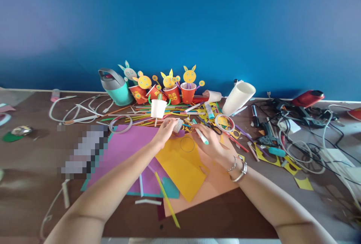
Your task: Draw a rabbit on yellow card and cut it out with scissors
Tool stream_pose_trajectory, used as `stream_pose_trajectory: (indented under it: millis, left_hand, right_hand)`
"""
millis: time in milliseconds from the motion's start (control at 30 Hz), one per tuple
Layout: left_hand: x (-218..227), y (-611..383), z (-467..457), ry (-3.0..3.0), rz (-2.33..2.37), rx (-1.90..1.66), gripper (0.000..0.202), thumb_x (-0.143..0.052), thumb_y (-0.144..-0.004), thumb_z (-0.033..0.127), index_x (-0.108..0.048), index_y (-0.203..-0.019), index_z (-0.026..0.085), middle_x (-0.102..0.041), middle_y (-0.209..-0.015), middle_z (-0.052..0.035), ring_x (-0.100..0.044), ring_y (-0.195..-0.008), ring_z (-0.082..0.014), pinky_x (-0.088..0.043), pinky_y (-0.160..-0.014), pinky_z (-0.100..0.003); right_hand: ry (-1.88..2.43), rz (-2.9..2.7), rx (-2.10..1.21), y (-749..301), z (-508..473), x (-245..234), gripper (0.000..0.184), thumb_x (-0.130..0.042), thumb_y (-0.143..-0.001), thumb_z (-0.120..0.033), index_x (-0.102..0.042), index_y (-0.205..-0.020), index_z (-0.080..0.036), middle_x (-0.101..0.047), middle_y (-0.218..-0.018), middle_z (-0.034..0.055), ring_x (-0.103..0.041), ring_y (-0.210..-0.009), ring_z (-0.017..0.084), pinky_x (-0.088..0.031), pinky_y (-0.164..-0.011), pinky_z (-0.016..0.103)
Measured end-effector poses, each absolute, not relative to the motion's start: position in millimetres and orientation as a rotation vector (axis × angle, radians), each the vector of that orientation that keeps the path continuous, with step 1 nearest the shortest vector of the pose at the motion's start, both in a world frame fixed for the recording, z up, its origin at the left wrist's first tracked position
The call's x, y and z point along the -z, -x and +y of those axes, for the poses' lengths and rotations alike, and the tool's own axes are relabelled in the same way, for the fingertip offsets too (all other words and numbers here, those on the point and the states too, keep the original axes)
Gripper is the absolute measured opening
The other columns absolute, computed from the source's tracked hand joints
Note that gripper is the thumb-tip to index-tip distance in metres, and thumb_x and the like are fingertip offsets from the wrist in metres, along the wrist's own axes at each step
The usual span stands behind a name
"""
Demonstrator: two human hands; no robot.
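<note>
My left hand (166, 131) is closed, its fingertips pinching a small whitish piece (178, 126) too unclear to name. My right hand (210, 144) is closed around a white marker pen (202, 136) with a teal end. A thin blue bit (186, 125) shows between the hands; I cannot tell which thing it belongs to. Beneath them lies yellow paper (183, 165) bearing a drawn circle, on top of orange paper (222, 178) and purple paper (126, 150). Just beyond my left hand is a small white cup (158, 108) with green curved arms and a stick below it.
Red cups (172, 95) with yellow animal faces line the wall, beside a teal jug (120, 91). White stacked cups (239, 98) lean at the right. Farther right lie glue guns (266, 135) and tangled cables (304, 157). Paper strips (167, 200) lie in front; a blurred-out device (84, 150) is left.
</note>
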State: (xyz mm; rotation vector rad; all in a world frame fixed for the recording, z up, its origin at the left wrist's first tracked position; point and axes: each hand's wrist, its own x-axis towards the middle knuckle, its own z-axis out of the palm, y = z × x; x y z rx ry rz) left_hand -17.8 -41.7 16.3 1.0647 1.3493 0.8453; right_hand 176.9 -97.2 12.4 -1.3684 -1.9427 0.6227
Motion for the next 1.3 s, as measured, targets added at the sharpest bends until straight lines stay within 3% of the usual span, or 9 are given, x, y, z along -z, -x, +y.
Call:
stream_pose_trajectory:
  millis: [133,367,533,667,800,900,1000,1300]
  left_hand:
    - [-11.6,18.5,-40.7,-1.131,1.298,-0.902,0.03,-0.054,-0.078,0.04,-0.059,-0.1,0.02,-0.063,-0.104,-0.0048,-0.061,-0.093,-0.0194,-0.051,-0.066,-0.026]
    - [-9.9,17.1,-41.3,-1.233,1.048,-0.926,0.04,-0.059,-0.077,0.04,-0.049,-0.109,0.017,-0.063,-0.088,-0.0028,-0.062,-0.074,-0.0154,-0.05,-0.071,-0.03]
    - [-22.5,23.3,-42.3,-1.523,1.117,-0.882,0.054,-0.068,-0.07,0.036,-0.046,-0.116,0.018,-0.062,-0.106,-0.0089,-0.061,-0.102,-0.0231,-0.05,-0.084,-0.035]
    - [-47.3,34.4,-47.8,-2.016,1.327,-0.594,0.057,-0.068,-0.068,0.024,-0.048,-0.121,0.022,-0.063,-0.115,-0.009,-0.058,-0.111,-0.0265,-0.042,-0.098,-0.04]
    - [-56.9,47.4,-50.0,-2.23,1.304,-0.288,0.062,-0.064,-0.065,0.014,-0.048,-0.124,0.026,-0.058,-0.128,-0.0098,-0.056,-0.117,-0.0293,-0.041,-0.1,-0.038]
    - [-49.1,54.0,-47.2,-2.239,1.292,-0.147,0.061,-0.064,-0.063,0.014,-0.049,-0.122,0.024,-0.06,-0.124,-0.0114,-0.057,-0.116,-0.032,-0.044,-0.094,-0.037]
    - [-39.8,54.9,-45.1,-2.229,1.278,-0.183,0.055,-0.061,-0.064,0.013,-0.051,-0.118,0.024,-0.064,-0.113,-0.0107,-0.06,-0.11,-0.0322,-0.046,-0.09,-0.037]
    - [-42.6,39.4,-60.3,-2.285,1.089,-0.265,0.054,-0.058,-0.069,0.011,-0.049,-0.121,0.023,-0.061,-0.121,-0.0113,-0.057,-0.116,-0.0307,-0.045,-0.094,-0.037]
  right_hand:
    - [1.373,-2.06,-0.504,-161.2,-96.7,-9.0,0.034,-0.049,-0.085,-0.017,-0.055,-0.119,-0.02,-0.064,-0.114,0.0109,-0.061,-0.105,0.024,-0.049,-0.093,0.041]
    - [1.384,-2.151,-0.285,-155.7,-97.8,1.3,0.03,-0.053,-0.081,-0.017,-0.054,-0.112,-0.014,-0.063,-0.106,0.0145,-0.059,-0.103,0.027,-0.049,-0.092,0.044]
    - [1.444,-2.239,-0.225,-159.0,-97.7,3.3,0.027,-0.052,-0.085,-0.02,-0.053,-0.111,-0.012,-0.062,-0.107,0.0173,-0.057,-0.105,0.029,-0.047,-0.094,0.046]
    - [1.52,-2.214,-0.203,-160.4,-99.7,5.2,0.031,-0.058,-0.083,-0.027,-0.053,-0.111,-0.013,-0.061,-0.105,0.0185,-0.057,-0.103,0.032,-0.049,-0.09,0.05]
    - [1.472,-2.175,-0.207,-157.7,-101.2,3.8,0.03,-0.051,-0.085,-0.02,-0.053,-0.115,-0.016,-0.061,-0.105,0.016,-0.057,-0.102,0.03,-0.049,-0.088,0.048]
    - [1.358,-2.176,-0.21,-155.6,-98.7,2.6,0.032,-0.046,-0.085,-0.014,-0.054,-0.116,-0.015,-0.061,-0.109,0.0154,-0.056,-0.106,0.028,-0.046,-0.093,0.047]
    - [1.276,-2.198,-0.296,-155.3,-94.9,2.0,0.032,-0.047,-0.083,-0.011,-0.057,-0.113,-0.016,-0.063,-0.106,0.0118,-0.057,-0.104,0.026,-0.046,-0.093,0.044]
    - [1.386,-2.228,-0.392,-162.7,-104.0,-18.0,0.027,-0.047,-0.076,-0.005,-0.059,-0.097,-0.019,-0.064,-0.094,0.0083,-0.059,-0.09,0.022,-0.048,-0.081,0.035]
